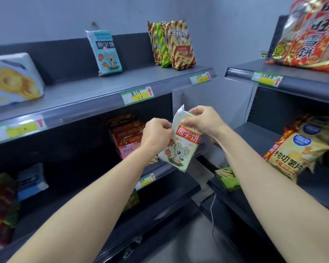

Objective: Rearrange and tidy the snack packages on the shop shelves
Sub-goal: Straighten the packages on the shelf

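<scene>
Green biscuit pack [180, 143], held mid-air at frame centre, pinched at its top by both hands: left hand [156, 132] closed on the left edge, right hand [202, 120] closed on the upper corner. Best to keep the printed face forward, carry up to the blue biscuit pack [104, 53] on the upper shelf [87, 95] at upper left, stand upright just beside. Count: two bear packs, one green, one blue; about three striped stick packs [172, 45] at upper centre.
</scene>
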